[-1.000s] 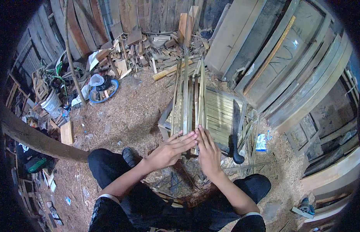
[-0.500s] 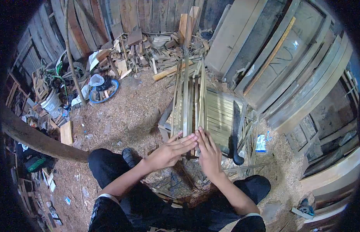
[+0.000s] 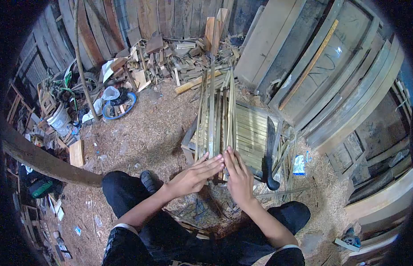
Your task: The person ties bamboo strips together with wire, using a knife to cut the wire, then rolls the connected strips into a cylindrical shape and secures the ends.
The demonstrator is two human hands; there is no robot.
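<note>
Both hands meet at the near ends of a bundle of long, thin bamboo-like strips (image 3: 218,111) lying lengthwise on a low bench. My left hand (image 3: 197,174) has its fingers stretched out to the right, across the strip ends. My right hand (image 3: 238,177) points away from me, its fingers straight and close together on the right-hand strips. The fingertips of the two hands touch or nearly touch; what lies under them is hidden. A dark-bladed machete (image 3: 270,150) with a black handle rests on the bench's right side, right of my right hand.
More flat strips cover the low bench (image 3: 253,128). Scrap wood (image 3: 171,62) is heaped by the back wall. A blue-rimmed basin (image 3: 120,106) and a white bucket (image 3: 60,119) stand left. Large boards (image 3: 322,66) lean at right. Wood shavings (image 3: 148,115) cover the floor.
Almost nothing differs. The hands stay at the strip ends, and the strips shift only slightly between the frames.
</note>
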